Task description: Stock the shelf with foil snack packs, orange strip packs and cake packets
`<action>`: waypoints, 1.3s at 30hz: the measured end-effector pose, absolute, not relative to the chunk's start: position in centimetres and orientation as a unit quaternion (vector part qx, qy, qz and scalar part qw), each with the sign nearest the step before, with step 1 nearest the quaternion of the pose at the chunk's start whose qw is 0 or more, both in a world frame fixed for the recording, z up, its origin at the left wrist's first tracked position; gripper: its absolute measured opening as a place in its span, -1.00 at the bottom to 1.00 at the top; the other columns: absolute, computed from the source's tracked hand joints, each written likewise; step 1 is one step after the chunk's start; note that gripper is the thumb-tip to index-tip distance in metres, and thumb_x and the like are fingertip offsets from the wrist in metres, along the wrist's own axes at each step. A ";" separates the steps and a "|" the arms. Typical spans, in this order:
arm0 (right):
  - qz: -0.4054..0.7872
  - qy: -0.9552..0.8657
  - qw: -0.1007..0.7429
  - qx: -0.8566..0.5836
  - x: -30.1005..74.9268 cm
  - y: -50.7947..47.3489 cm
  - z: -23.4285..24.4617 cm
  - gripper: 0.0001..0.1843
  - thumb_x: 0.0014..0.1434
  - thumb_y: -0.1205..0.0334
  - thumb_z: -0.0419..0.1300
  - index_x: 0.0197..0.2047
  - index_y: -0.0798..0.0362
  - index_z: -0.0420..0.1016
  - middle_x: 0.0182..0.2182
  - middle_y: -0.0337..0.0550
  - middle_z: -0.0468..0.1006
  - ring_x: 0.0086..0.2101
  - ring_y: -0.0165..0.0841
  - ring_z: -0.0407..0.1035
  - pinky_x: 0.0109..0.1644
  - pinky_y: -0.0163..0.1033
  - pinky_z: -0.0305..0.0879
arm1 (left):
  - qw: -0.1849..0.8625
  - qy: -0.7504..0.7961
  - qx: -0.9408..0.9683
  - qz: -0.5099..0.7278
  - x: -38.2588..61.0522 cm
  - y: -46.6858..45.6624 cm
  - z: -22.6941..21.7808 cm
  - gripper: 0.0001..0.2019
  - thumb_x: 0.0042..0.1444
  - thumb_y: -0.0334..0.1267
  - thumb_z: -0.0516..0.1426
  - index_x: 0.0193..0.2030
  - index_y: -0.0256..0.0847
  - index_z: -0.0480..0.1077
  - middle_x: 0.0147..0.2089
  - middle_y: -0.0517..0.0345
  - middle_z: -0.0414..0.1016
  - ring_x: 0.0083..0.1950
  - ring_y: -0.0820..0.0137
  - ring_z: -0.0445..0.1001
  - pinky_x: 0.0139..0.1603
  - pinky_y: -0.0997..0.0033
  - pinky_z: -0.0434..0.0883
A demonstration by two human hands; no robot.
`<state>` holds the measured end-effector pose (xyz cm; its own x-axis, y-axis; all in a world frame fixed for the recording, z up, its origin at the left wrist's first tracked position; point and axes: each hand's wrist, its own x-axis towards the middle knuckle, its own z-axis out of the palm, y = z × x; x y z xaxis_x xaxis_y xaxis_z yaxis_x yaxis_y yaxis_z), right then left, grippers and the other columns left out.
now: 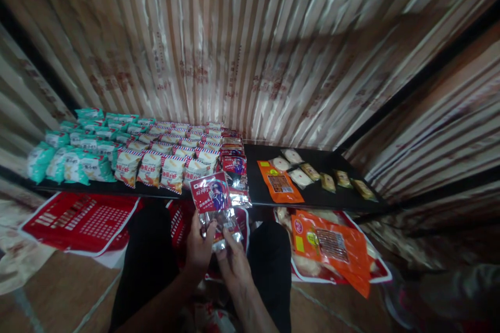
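Down low, tight against a black shelf (253, 171), with dark knees (150, 250) spread either side of the hands. Up front, the left grip (199, 250) clamped on the near left edge of a red packet (214, 199), thumb over the front. Beside it, the right grip (234, 265) closed on the same packet, fingertips pinching its clear near end. Held in the air just in front of the shelf's near edge, about midway along it. Long axis running near to far, leaning a little left: red printed end pointing away toward the shelf, clear end toward the body. Printed face up to the camera.

On to the room. Left half of the shelf packed right to the near edge: teal packets (74, 158) far left, striped packets (172, 164) in rows beside them, a red stack (233, 162) just behind the held packet. Right of that stack, a bare black strip. Then an orange packet (279, 183) at the near edge, pale buns (291, 164) behind it, small yellow packets (344, 179) in a line out to the right. Open board along the back right and at the far right corner. Striped curtain (250, 52) closing off the back and both sides.

Below the shelf's edge, a flat red bag (82, 221) on the floor at left. At right, a red tray (380, 271) heaped with orange packs (332, 247), close beside the right knee. Bare floor (58, 291) only at near left.
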<state>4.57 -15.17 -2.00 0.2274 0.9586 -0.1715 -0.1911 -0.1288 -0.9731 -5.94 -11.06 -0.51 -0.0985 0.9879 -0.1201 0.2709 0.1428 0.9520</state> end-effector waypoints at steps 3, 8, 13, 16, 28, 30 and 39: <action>0.492 -0.329 0.565 -0.575 5.3 -15.6 -1.9 -0.62 -0.27 0.14 0.37 -0.27 -0.10 0.56 -0.08 -0.15 0.48 0.07 -0.12 0.20 0.17 -0.16 0.13 | 0.426 0.600 0.511 0.446 -5.9 -10.7 -0.4 -0.55 0.12 -0.11 -0.01 0.15 -0.15 0.14 0.00 0.08 0.45 -0.02 0.29 0.44 -0.09 0.39 0.40; 0.589 -0.213 0.569 -0.532 4.9 -14.6 -0.9 -0.65 -0.05 -0.01 0.24 -0.16 -0.12 0.47 -0.13 -0.16 0.51 -0.10 -0.20 0.38 -0.08 -0.16 0.34 | 0.467 0.582 0.510 0.429 -6.0 -10.2 -0.3 -0.55 0.12 -0.09 -0.03 0.12 -0.22 0.15 -0.06 0.03 0.47 -0.10 0.29 0.47 -0.10 0.36 0.40; 0.624 -0.198 0.587 -0.477 5.5 -13.8 0.1 -0.62 -0.07 -0.01 0.28 -0.21 0.02 0.47 -0.35 -0.17 0.56 -0.34 -0.29 0.43 -0.30 -0.26 0.33 | 0.513 0.542 0.506 0.432 -5.7 -9.7 0.1 -0.56 0.10 -0.08 -0.01 0.09 -0.23 0.19 -0.07 0.00 0.47 -0.10 0.26 0.45 -0.09 0.33 0.39; 0.594 -0.245 0.574 -0.508 6.5 -13.4 0.4 -0.63 -0.06 -0.03 0.27 -0.27 0.07 0.49 -0.45 -0.21 0.54 -0.42 -0.36 0.39 -0.35 -0.32 0.28 | 0.537 0.523 0.497 0.437 -5.2 -9.3 0.7 -0.56 0.09 -0.06 0.02 0.07 -0.21 0.22 -0.11 0.02 0.49 -0.12 0.28 0.46 -0.11 0.34 0.38; 0.500 -0.344 0.560 -0.564 9.4 -10.5 1.8 -0.58 -0.01 -0.07 0.21 -0.18 0.06 0.50 -0.43 -0.22 0.54 -0.35 -0.32 0.38 -0.27 -0.30 0.29 | 0.550 0.507 0.479 0.460 -3.3 -6.0 1.4 -0.46 0.04 -0.20 0.09 0.18 -0.24 0.14 -0.05 0.00 0.44 -0.02 0.29 0.42 0.02 0.30 0.34; 0.499 -0.346 0.560 -0.564 9.9 -9.9 2.3 -0.56 0.00 -0.08 0.19 -0.15 0.05 0.49 -0.42 -0.22 0.54 -0.38 -0.33 0.38 -0.27 -0.29 0.29 | 0.547 0.508 0.478 0.464 -2.8 -5.2 1.1 -0.43 0.02 -0.25 0.10 0.20 -0.21 0.12 -0.05 0.01 0.45 -0.03 0.30 0.42 0.03 0.29 0.33; 0.496 -0.351 0.562 -0.561 12.2 -6.4 3.5 -0.56 -0.03 -0.07 0.21 -0.15 0.05 0.46 -0.40 -0.20 0.55 -0.40 -0.34 0.39 -0.32 -0.29 0.30 | 0.533 0.504 0.510 0.451 -0.8 -1.9 2.4 -0.38 -0.01 -0.38 0.09 0.23 -0.15 0.04 0.02 0.03 0.42 -0.01 0.35 0.42 0.04 0.32 0.34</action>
<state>12.19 -6.35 3.49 0.2616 0.9517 -0.1608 -0.1630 -0.1207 -0.9792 -0.82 -1.91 2.41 0.0865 0.9932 -0.0774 0.0335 0.0748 0.9966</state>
